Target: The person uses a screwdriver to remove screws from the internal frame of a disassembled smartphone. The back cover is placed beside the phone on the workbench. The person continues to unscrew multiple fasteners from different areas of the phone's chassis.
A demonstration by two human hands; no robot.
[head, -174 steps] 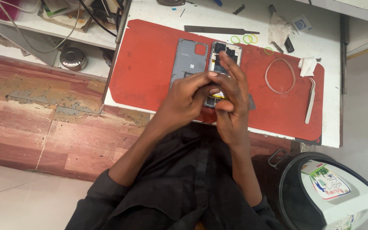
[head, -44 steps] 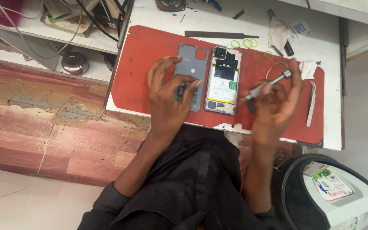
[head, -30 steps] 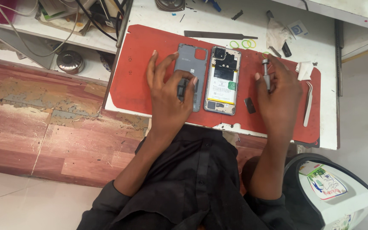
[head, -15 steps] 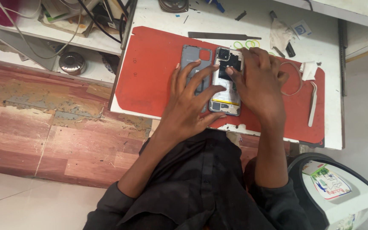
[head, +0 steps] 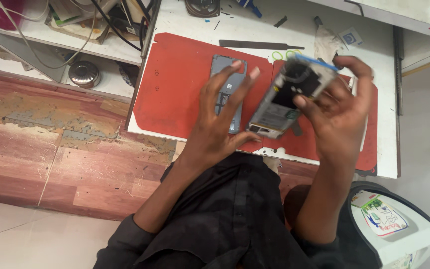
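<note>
Lifted off the red mat (head: 175, 89) since half a second ago: opened phone (head: 287, 97), then flat beside the grey back cover (head: 227, 89), now raised and tilted in the right hand (head: 339, 109), open back turned up toward the camera. Left hand (head: 220, 119) drawn back a little, spread wide, holding nothing, thumb tip just touching the phone's lower corner, fingertips (head: 236, 65) hovering over the back cover. Right fingers (head: 324, 102) curled partly closed around the phone's far long edge and across its open back.

Best handled by the frame edges only, keeping fingers off the battery and the exposed board. Steadying from the left thumb at the lower corner looks useful; a second point of support would probably stop the body twisting. Worth holding low over the mat, so that a loose screw or a slip lands on the mat rather than on the floor beyond the bench (head: 384, 65) edge. Tilt toward the light, slowly. Back cover best left flat on the mat, clear of the elbows.
</note>
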